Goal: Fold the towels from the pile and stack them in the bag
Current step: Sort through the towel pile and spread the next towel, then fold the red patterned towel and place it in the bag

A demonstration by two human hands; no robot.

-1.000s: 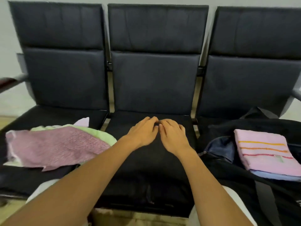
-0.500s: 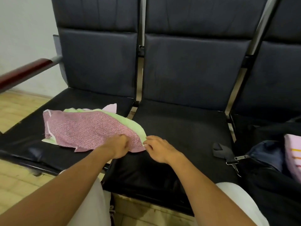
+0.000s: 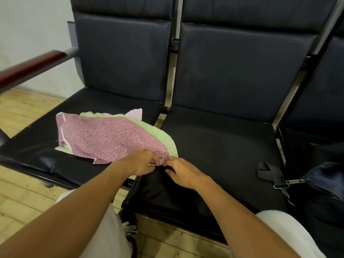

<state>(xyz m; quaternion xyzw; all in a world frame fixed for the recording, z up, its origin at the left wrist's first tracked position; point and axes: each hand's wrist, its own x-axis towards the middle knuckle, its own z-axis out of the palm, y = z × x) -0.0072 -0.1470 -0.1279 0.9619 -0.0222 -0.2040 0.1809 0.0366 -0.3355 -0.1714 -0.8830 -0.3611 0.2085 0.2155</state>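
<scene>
Open black cushion on the middle seat (image 3: pixel 219 146), unobstructed from front edge to backrest. Left seat (image 3: pixel 37 146) half covered by the towel pile (image 3: pixel 111 138), its near corner overhanging the gap between seats; bare cushion left and in front of it. Blocked on the far left by the armrest (image 3: pixel 31 66). Bag strap (image 3: pixel 268 169) and clip lying across the middle seat's right edge, bag (image 3: pixel 323 179) just beyond.

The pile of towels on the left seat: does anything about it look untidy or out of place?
Yes. The pile is askew: the pink patterned towel lies crooked over the green towel, and their edges do not line up. Both the left hand and the right hand are at its near corner.
</scene>
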